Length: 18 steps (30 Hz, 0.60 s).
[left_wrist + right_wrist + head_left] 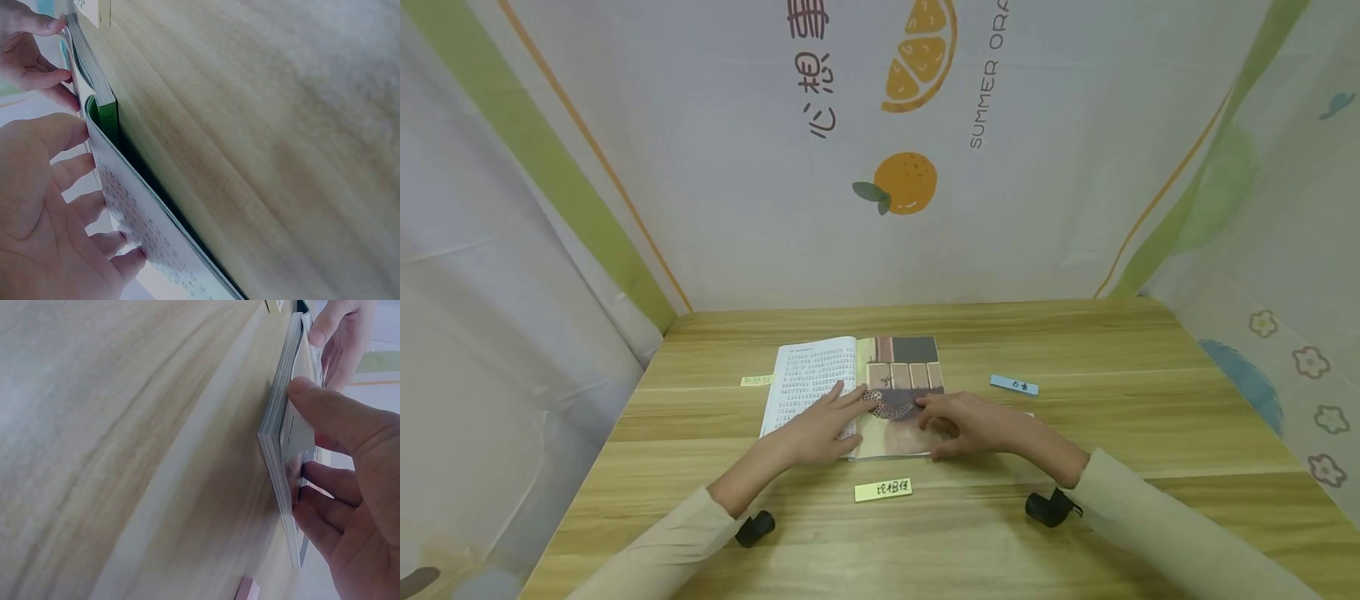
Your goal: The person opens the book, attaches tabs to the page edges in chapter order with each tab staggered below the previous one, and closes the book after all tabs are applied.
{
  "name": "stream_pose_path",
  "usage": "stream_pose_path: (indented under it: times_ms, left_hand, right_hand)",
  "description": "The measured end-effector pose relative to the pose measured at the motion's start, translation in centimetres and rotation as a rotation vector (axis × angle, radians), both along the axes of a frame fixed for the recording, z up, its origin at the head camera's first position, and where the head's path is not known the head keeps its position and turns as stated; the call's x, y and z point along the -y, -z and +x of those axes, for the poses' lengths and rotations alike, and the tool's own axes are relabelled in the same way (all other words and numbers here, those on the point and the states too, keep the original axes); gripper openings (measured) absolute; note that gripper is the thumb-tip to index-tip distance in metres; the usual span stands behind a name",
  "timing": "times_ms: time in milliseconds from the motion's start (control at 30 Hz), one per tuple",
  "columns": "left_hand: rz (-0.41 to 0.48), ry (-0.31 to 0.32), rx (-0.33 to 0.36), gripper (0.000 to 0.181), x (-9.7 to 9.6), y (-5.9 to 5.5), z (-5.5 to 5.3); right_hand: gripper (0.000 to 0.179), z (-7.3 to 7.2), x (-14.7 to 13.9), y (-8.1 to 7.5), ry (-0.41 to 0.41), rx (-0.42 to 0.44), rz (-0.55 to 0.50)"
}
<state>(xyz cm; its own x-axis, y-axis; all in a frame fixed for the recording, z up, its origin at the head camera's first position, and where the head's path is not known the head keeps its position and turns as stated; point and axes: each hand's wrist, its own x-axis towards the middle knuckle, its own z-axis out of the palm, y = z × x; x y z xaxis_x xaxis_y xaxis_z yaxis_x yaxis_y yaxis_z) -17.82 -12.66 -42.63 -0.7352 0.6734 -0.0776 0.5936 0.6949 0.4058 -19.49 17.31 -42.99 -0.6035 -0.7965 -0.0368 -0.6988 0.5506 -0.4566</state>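
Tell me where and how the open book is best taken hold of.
Probably by its right edge, coming from the right: the book lies open on the table, and its thick page stack stands up at that side, so it could be pinched. The right grip is already there; the left grip lies across the fold.
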Motion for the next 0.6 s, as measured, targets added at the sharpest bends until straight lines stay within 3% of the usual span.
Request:
stream_pose_path:
  times_ms: [200,600]
  left_hand:
    - [0.004,0.004,0.004,0.058,0.08,0.13,0.01]
    - [0.004,0.001,0.014,0.058,0.2,0.31,-0.21]
  right_hand:
    - [0.028,0.04,0.06,0.14,-0.016,-0.034,-0.023]
    - [0.032,-0.06,0.06,0.43,-0.012,-0.074,-0.035]
